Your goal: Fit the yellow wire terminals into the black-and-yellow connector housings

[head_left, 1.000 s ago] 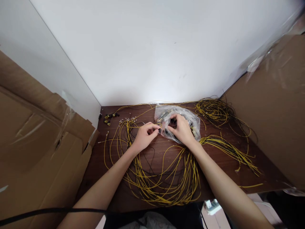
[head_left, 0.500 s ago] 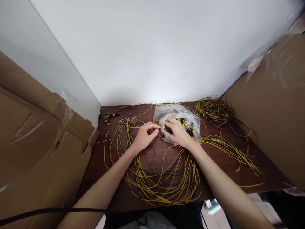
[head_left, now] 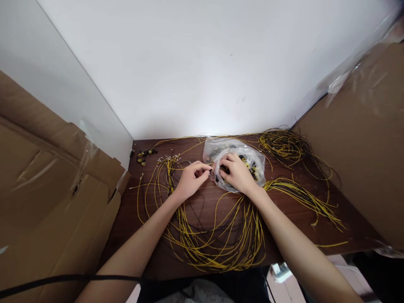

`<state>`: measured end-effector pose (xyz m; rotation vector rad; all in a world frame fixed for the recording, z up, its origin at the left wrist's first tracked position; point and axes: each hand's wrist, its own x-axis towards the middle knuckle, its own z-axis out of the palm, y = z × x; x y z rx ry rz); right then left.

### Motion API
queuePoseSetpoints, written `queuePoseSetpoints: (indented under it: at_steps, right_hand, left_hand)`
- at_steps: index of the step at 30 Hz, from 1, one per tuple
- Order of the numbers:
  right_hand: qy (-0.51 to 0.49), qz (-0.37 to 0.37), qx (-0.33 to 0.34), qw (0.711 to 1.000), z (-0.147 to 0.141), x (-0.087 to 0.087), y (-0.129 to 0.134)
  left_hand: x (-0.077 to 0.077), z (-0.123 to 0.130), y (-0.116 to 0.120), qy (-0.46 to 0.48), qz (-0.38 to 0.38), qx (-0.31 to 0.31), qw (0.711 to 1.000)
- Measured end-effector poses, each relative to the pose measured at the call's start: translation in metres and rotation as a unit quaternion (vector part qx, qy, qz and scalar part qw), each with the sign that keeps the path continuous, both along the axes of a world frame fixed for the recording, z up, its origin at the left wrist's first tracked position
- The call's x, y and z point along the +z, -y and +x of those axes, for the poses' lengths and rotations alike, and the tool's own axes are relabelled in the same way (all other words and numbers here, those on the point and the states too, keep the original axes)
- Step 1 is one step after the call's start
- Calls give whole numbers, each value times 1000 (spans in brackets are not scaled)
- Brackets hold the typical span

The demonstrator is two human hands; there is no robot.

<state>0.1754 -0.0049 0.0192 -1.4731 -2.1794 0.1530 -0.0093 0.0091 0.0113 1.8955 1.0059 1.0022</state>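
The left hand [head_left: 194,179] pinches a small dark piece [head_left: 210,171] between thumb and fingertips, just beside the near-left edge of a clear plastic bag [head_left: 259,160]; the pinch hides most of the piece, so its shape cannot be told. A fingertip grip like this probably suits something so small, leaving part of it exposed toward the other hand. The right hand [head_left: 236,172] dips into the bag's mouth with its fingers curled among yellow-and-black parts [head_left: 249,166]; whether that grip has hold of one cannot be told, since the plastic and the fingers cover the contact. The bag lies toward the back of the desk [head_left: 129,214], with its mouth spread, presumably so the parts are easy to reach. A long bundle of yellow and black wires [head_left: 227,265] sweeps in an arc between the forearms; its pale-tipped ends [head_left: 170,159] gather left of the left hand, perhaps so that they are near to it, while the rest runs off beneath the right forearm. A looser tangle of wires [head_left: 280,147] sits at the back right, apart from the bundle, and a little cluster of connectors [head_left: 142,158] rests at the back left, likely to keep them from mixing with the bagged ones. No brand, label or writing can be read on the bag, the parts or the cardboard [head_left: 41,202] at the left.
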Motion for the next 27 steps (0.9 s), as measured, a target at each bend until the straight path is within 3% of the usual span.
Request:
queuePoseSetpoints:
  at_steps: [9,19,27]
  right_hand:
    - [-29,2,-67,997,2,-2,0]
    - [-107,3,-91,990,5,-5,-4]
    - [-94,18,-99,990,7,-7,-6]
  left_hand:
    - [-1,1,0,11,-10,-2,1000]
    - [0,1,-1,27,-17,5,999]
    - [-2,1,0,27,-12,4,1000]
